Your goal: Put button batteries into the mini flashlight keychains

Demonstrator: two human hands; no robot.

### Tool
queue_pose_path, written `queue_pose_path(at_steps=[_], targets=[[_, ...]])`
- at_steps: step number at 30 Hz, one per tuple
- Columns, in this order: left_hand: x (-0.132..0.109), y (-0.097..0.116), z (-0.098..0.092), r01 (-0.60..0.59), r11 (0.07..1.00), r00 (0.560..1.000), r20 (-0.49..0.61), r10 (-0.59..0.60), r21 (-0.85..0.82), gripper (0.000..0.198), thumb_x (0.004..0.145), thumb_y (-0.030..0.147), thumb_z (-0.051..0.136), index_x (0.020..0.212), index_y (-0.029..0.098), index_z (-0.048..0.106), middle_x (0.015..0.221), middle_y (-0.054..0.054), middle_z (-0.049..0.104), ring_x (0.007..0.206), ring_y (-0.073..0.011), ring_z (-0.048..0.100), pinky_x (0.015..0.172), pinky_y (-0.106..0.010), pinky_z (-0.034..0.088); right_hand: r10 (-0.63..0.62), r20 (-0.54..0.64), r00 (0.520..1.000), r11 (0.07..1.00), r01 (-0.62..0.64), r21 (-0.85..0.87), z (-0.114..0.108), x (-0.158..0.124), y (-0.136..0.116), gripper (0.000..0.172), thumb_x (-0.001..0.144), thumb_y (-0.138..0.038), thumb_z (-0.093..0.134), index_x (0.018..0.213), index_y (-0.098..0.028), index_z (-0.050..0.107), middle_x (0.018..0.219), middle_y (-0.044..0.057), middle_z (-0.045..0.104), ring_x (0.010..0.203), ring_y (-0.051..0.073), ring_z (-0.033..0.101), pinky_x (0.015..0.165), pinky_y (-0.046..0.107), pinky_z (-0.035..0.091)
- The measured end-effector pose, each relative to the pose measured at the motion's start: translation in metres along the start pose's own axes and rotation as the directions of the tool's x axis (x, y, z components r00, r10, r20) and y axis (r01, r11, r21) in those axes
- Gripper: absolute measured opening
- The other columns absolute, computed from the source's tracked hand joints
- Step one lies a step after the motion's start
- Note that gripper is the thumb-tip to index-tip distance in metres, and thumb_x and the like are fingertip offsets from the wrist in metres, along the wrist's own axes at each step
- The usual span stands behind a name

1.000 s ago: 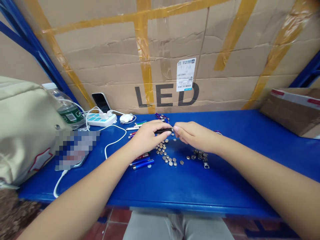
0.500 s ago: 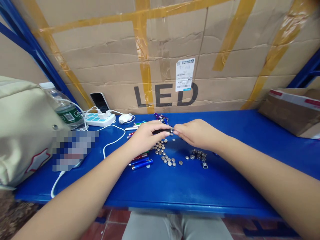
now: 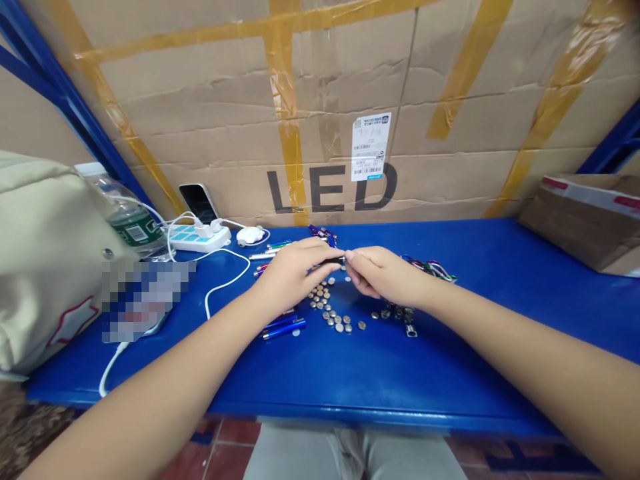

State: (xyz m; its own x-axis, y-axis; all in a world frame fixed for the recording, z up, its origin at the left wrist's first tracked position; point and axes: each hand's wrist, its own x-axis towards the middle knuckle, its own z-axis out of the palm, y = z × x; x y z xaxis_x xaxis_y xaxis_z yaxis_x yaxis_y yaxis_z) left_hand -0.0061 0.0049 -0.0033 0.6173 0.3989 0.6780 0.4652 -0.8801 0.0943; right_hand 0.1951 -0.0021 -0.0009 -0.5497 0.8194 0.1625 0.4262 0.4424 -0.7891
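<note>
My left hand (image 3: 295, 265) pinches a slim black tube (image 3: 334, 261), like a small flashlight body, between thumb and fingers. At the tube's right end, the thumb and curled fingers of my right hand (image 3: 376, 272) are closed on its tip. Whether they also grip a small part is hidden. Below the hands lie many loose button cells (image 3: 328, 312). Beside my left wrist are blue metal tubes (image 3: 284, 329), with white, green and red ones behind the hand. Small silver metal caps or clips (image 3: 410, 329) lie in a heap under my right wrist, partly covered.
Coloured keychain-like pieces (image 3: 433, 268) lie behind my right forearm, and purple ones (image 3: 323, 233) at the back. On the left are a power strip (image 3: 200, 240), cables, a phone (image 3: 197, 202), a bottle (image 3: 133, 223) and a bag (image 3: 55, 267). A carton (image 3: 575, 223) stands right.
My right hand has turned slightly and its lower fingers have come into view, still at the tube's right end. My left hand keeps its hold on the black tube.
</note>
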Motion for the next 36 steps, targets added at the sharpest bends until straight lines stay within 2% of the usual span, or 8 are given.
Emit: queue_pose_path(at_steps=[5,11,16,21,25,28,32,36], targets=[[-0.002,-0.001,0.0,-0.062,0.977,0.998,-0.005,0.065,0.203,0.023,0.096,0.024,0.052,0.113,0.018,0.066,0.102,-0.007,0.072,0.094,-0.0165,0.066,0.077,-0.03,0.048,0.059,0.071,0.996,0.96,-0.076,0.27,0.003,0.002,-0.001,0.044,0.1,-0.034,0.027,0.061,-0.022,0.042,0.036,-0.005,0.041,0.037,0.009,0.032,0.046,0.024,0.031],[-0.002,-0.002,0.0,-0.123,0.942,0.992,0.06,0.11,0.311,0.024,0.099,0.025,0.046,0.112,0.018,0.066,0.103,-0.007,0.072,0.091,-0.0147,0.066,0.07,-0.029,0.04,0.177,0.217,0.96,0.774,-0.272,0.572,0.005,0.005,0.006,0.038,0.098,-0.034,0.029,0.062,-0.023,0.036,0.033,-0.009,0.031,0.033,0.009,0.018,0.037,0.021,0.021],[-0.003,-0.003,0.001,-0.142,0.926,0.99,0.047,0.134,0.349,0.022,0.099,0.024,0.047,0.111,0.021,0.065,0.102,-0.004,0.074,0.088,-0.0132,0.065,0.07,-0.029,0.036,0.196,0.327,0.924,0.701,-0.365,0.613,0.001,0.005,0.007,0.036,0.099,-0.032,0.026,0.064,-0.024,0.033,0.032,-0.009,0.03,0.032,0.009,0.015,0.036,0.02,0.021],[-0.001,-0.001,0.0,-0.09,0.955,0.995,0.062,0.075,0.284,0.024,0.099,0.026,0.048,0.114,0.021,0.066,0.105,-0.006,0.073,0.093,-0.0152,0.066,0.073,-0.029,0.042,0.188,0.34,0.921,0.727,-0.363,0.583,-0.002,0.006,0.004,0.038,0.099,-0.032,0.023,0.064,-0.023,0.036,0.033,-0.009,0.029,0.032,0.009,0.016,0.036,0.02,0.021],[0.0,-0.001,0.002,0.049,0.986,0.999,-0.006,-0.049,0.158,0.024,0.096,0.028,0.053,0.114,0.021,0.066,0.105,-0.007,0.073,0.098,-0.0172,0.067,0.082,-0.032,0.05,0.149,0.276,0.95,0.909,-0.241,0.339,-0.015,0.002,-0.004,0.041,0.098,-0.046,0.031,0.069,-0.021,0.047,0.04,-0.005,0.042,0.036,0.009,0.03,0.039,0.022,0.029],[0.001,-0.003,0.002,0.15,0.986,0.988,-0.051,-0.146,0.075,0.025,0.093,0.028,0.056,0.114,0.02,0.067,0.108,-0.007,0.072,0.1,-0.0182,0.067,0.09,-0.035,0.053,0.143,0.177,0.974,0.984,-0.121,-0.128,-0.041,-0.004,-0.001,0.042,0.093,-0.055,0.043,0.072,-0.02,0.056,0.051,0.0,0.055,0.045,0.012,0.045,0.047,0.026,0.037],[0.002,-0.001,0.0,0.207,0.977,0.978,-0.006,-0.207,0.042,0.021,0.093,0.023,0.056,0.11,0.02,0.067,0.106,-0.006,0.072,0.1,-0.0183,0.067,0.09,-0.036,0.054,0.263,-0.079,0.962,0.719,-0.25,-0.648,-0.083,-0.011,0.027,0.039,0.085,-0.051,0.057,0.059,-0.021,0.057,0.061,0.007,0.062,0.05,0.016,0.05,0.048,0.03,0.034],[0.004,0.002,-0.001,0.221,0.975,0.974,0.038,-0.222,0.021,0.02,0.093,0.023,0.056,0.109,0.019,0.066,0.107,-0.006,0.072,0.101,-0.0186,0.067,0.091,-0.036,0.054,0.444,-0.078,0.893,0.607,-0.363,-0.707,-0.098,-0.012,0.05,0.028,0.079,-0.046,0.065,0.068,-0.021,0.066,0.069,0.008,0.066,0.054,0.018,0.056,0.05,0.03,0.037]])
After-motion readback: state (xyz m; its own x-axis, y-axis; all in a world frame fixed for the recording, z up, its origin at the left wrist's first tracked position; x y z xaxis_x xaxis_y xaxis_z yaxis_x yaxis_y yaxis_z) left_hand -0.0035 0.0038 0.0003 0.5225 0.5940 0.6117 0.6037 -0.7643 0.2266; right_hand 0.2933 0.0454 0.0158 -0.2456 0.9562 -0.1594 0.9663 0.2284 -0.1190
